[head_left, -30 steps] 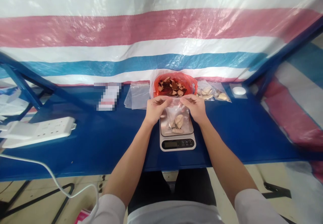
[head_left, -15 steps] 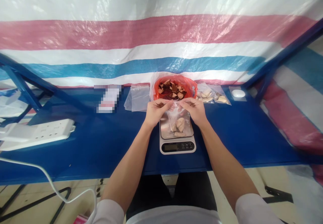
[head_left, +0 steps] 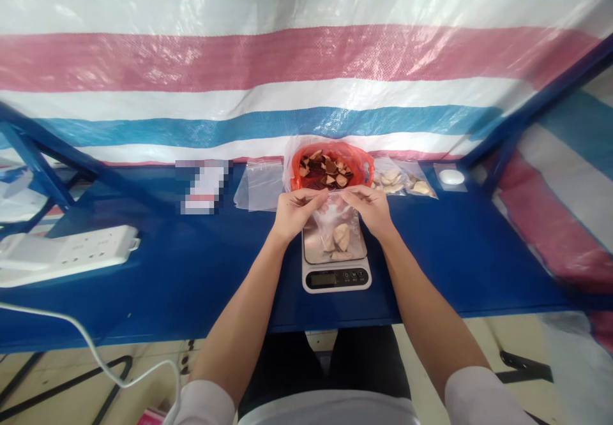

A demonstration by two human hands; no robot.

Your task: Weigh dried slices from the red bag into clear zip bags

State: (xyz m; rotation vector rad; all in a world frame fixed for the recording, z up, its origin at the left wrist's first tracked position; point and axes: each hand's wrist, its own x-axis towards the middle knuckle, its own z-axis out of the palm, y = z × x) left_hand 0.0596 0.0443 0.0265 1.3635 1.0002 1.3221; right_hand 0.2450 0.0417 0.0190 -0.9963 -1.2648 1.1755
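Observation:
A clear plastic bag (head_left: 330,221) with several pale dried slices (head_left: 341,237) in its lower part rests over a digital kitchen scale (head_left: 336,279). My left hand (head_left: 297,210) pinches the bag's top edge on the left. On the right, my right hand (head_left: 371,208) pinches the same edge between thumb and fingers. Both thumbs point inward, a short gap apart. Just behind my hands stands a red basket (head_left: 366,170) lined with a plastic bag, holding brown and pale dried pieces (head_left: 330,168). The scale's display is too dim to read.
Flat clear bags (head_left: 265,186) lie left of the basket. Filled bags (head_left: 393,179) and a round white object (head_left: 451,177) are to its right. A blurred-out item (head_left: 205,186) and a white power strip (head_left: 90,249) with a cable lie on the blue table (head_left: 191,284). Striped sheeting hangs behind.
The view has shifted very slightly. Both hands keep hold of the bag's top edge in almost the same place.

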